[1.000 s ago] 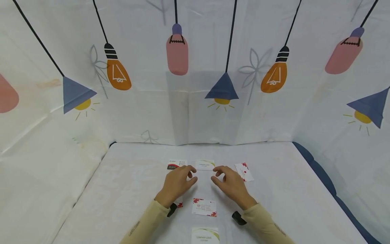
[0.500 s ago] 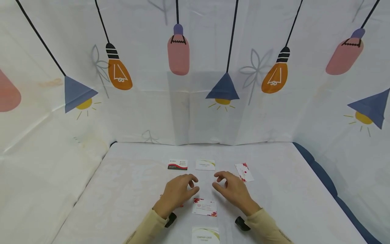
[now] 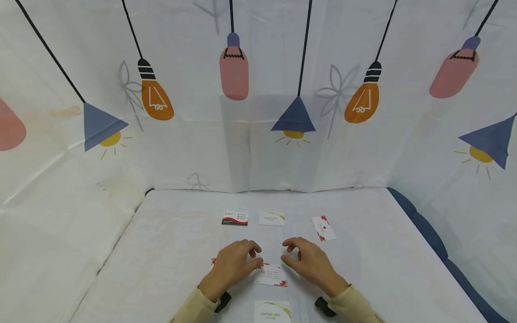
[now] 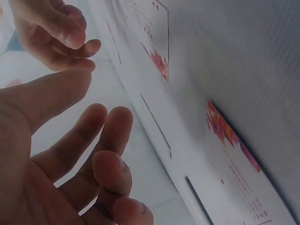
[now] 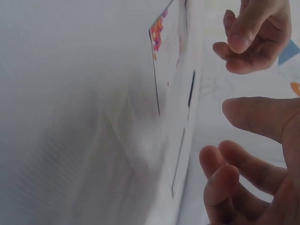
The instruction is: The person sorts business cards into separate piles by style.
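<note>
Both hands hover over the table with fingers loosely bent and nothing between them. My left hand [image 3: 231,268] overlaps one corner of a white business card with red floral corners [image 3: 273,276]. Beneath that hand lies another floral card [image 4: 241,176], mostly hidden in the head view. To the right of the middle card is my right hand [image 3: 313,264], thumb and fingertips apart. Farther back lie a black, red and white business card [image 3: 235,218], a white card with a green curve [image 3: 271,219] and a slanted floral card [image 3: 323,228]. Nearest the body is a "COMPANY LOGO" card [image 3: 272,312].
A white cloth covers the table [image 3: 173,242]. White curtains printed with hanging lamps [image 3: 274,157] stand at the back and both sides. Dark blue padding [image 3: 428,233] shows along the right edge. A black wrist strap [image 3: 324,307] sits below the right hand.
Both hands have drawn back toward the body, uncovering the black, red and white card. The left hand now overlaps the middle floral card. The cards have stayed where they were.
</note>
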Demonstrator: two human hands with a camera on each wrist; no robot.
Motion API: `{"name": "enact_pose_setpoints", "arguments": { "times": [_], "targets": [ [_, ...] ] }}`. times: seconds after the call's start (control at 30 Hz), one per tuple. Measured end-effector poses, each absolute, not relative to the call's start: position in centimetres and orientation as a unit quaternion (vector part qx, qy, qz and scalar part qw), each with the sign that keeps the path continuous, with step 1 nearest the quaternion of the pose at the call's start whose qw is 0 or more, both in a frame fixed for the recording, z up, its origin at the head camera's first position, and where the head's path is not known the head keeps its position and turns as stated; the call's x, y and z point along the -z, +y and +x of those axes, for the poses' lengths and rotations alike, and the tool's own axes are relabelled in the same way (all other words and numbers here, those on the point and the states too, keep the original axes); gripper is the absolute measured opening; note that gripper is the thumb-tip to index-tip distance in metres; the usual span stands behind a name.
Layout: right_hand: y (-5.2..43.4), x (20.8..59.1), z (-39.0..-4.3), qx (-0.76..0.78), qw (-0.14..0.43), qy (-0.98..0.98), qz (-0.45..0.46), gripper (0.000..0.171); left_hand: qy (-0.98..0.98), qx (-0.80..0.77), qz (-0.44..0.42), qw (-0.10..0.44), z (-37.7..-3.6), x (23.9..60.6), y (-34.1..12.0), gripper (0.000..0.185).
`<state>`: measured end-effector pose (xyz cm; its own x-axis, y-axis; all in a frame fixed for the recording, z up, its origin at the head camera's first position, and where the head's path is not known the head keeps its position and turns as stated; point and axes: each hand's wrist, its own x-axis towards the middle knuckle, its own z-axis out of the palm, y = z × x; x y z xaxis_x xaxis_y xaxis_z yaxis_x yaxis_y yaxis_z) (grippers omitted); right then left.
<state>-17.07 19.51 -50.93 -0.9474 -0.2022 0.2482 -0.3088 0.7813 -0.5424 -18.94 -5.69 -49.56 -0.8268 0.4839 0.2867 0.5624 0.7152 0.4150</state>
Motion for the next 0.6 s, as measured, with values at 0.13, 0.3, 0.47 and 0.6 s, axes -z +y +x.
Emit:
{"name": "enact_pose_setpoints", "arguments": {
  "times": [0.13,0.3,0.47,0.6],
  "targets": [
    [19.4,51.3,-16.6,-0.295,0.076,-0.942,0.141,0.028,-0.921,0.243,-0.294,0.077,-18.3,49.5,-5.9,0.018],
    [19.2,51.6,-15.7,-0.289,0.059,-0.943,0.152,0.029,-0.918,0.245,-0.304,0.069,-17.6,49.7,-6.3,0.017],
    [19.0,51.8,-14.8,-0.295,0.054,-0.939,0.165,0.028,-0.917,0.240,-0.311,0.062,-16.7,50.1,-6.7,0.016],
    [19.0,51.8,-14.1,-0.296,0.058,-0.937,0.178,0.027,-0.919,0.226,-0.317,0.065,-15.8,50.4,-7.1,0.018]
  ]
}}
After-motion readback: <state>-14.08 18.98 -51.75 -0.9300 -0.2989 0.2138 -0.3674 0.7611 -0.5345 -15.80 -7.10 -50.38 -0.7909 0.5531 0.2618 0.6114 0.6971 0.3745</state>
